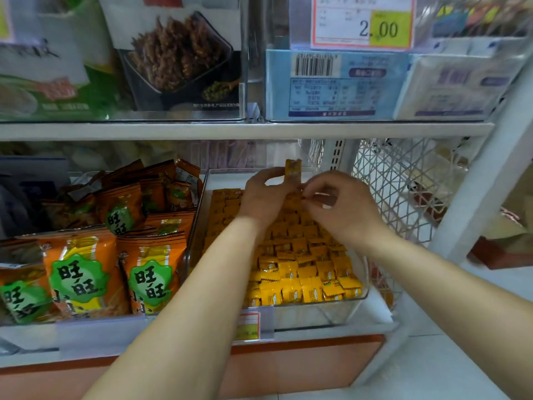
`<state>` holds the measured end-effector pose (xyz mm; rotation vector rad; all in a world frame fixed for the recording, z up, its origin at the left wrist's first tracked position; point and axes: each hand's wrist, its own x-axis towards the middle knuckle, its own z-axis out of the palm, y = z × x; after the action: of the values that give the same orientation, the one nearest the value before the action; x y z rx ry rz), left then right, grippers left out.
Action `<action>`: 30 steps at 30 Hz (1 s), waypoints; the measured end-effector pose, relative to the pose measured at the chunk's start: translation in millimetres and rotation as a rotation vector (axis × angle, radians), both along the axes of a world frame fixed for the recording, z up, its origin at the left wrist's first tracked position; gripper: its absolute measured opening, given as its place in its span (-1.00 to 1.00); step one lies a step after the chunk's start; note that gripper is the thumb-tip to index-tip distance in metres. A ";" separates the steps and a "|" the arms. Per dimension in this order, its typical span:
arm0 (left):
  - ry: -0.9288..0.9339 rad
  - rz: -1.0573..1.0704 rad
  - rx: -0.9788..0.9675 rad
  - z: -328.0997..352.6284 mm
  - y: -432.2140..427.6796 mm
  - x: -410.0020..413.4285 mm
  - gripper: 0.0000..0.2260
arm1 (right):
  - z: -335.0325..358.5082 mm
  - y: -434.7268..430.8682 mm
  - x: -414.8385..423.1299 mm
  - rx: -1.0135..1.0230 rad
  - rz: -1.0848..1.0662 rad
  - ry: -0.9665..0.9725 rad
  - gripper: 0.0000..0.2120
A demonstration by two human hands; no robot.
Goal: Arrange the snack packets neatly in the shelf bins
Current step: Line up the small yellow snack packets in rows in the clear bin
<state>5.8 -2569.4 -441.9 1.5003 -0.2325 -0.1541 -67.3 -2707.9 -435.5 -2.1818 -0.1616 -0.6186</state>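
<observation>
Both hands over the far part of the clear bin (317, 316) on the lower shelf, right of centre. Left hand (265, 194) grips a yellow packet (293, 170), fingers curled round it, packet upright, above the pile. Right hand (343, 209) has thumb and fingertips pinched at that packet's lower right edge; contact is blurred. Bin is filled with rows of small yellow packets (302, 272), neat at the near end. Left bin holds orange snack bags (83, 278), standing, some tilted at the far end. Price tag (248, 326) is on the shelf edge. White wire mesh panel (398, 192) is right of the bin.
</observation>
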 end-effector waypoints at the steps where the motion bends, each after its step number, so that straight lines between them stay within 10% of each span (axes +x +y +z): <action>1: -0.008 -0.010 0.004 -2.0 2.9 -0.6 -0.69 | 1.7 -2.5 0.8 0.089 0.001 0.011 -0.83; 11: -0.104 -0.105 0.026 -11.3 7.2 -0.3 -0.63 | 21.0 -17.0 49.1 0.065 -0.002 0.207 -0.73; 15: -0.376 -0.004 0.694 -16.4 11.6 10.7 -0.58 | 16.8 -26.3 62.0 0.099 -0.092 0.067 -0.73; 18: -0.544 -0.121 1.099 -26.9 17.2 14.3 -0.53 | 11.3 -30.7 65.9 -0.082 -0.097 0.029 -0.70; 26: -0.588 -0.267 1.255 -27.5 29.5 21.3 -0.51 | 8.2 -39.1 74.7 -0.452 -0.060 0.097 -0.77; 30: -0.577 -0.306 1.299 -30.7 37.5 17.4 -0.50 | 6.2 -30.3 82.4 -1.014 -0.026 0.440 -0.81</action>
<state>23.2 -2531.9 -472.7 2.7815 -0.9548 -0.1081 15.1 -2738.3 -429.3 -3.2341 -0.2438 -0.0070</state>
